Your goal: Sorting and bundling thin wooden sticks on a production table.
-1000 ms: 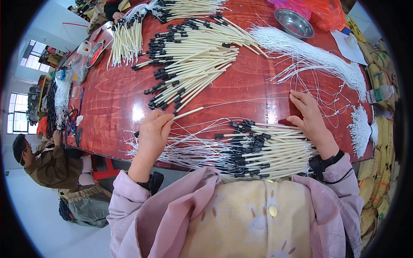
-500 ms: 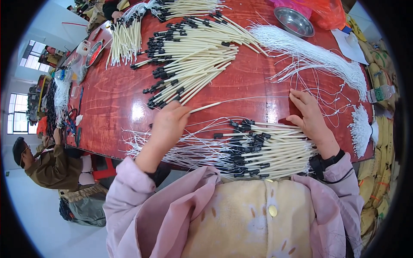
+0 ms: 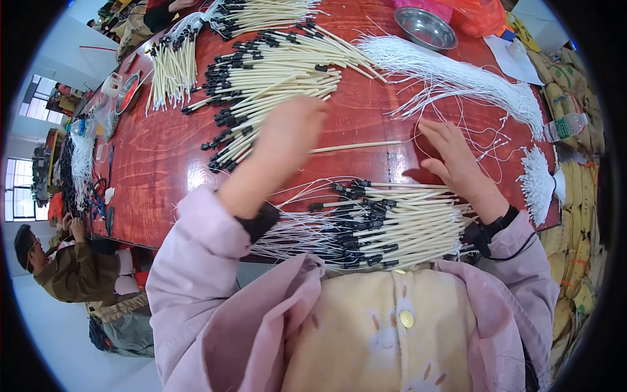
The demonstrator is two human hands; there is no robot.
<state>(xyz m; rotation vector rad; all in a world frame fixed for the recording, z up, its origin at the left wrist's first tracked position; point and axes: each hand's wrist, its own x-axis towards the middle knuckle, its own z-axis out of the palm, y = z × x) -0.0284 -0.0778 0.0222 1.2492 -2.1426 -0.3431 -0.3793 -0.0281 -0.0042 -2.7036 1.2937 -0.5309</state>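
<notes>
A single cream stick (image 3: 356, 146) lies flat on the red table (image 3: 163, 163), apart from every pile, between the two hands. Probably singled out so it can be handled alone.

Left hand (image 3: 287, 134): stretched far over the table, blurred, its tip at or over the left end of that stick and the near edge of the big heap. Whether the fingers are spread or pinching a stick, I cannot tell.

Right hand (image 3: 454, 160): flat on the table, fingers loosely spread, holding nothing; fingertips just right of the stick's right end, among loose white strings (image 3: 483, 140). Placement looks like steadying or waiting.

Near edge, just in front of the body: a bundle of sticks with black caps and strings attached (image 3: 385, 225), laid side by side, caps roughly aligned, strings trailing left. Likely kept close as a separate lot.

Far centre: the large heap of cream sticks with black caps (image 3: 274, 72), fanned out. Far right: a thick hank of white strings (image 3: 457, 78). Beyond it, a metal bowl (image 3: 424, 27).

Left, off the table: a seated person in a brown jacket (image 3: 68, 274).
</notes>
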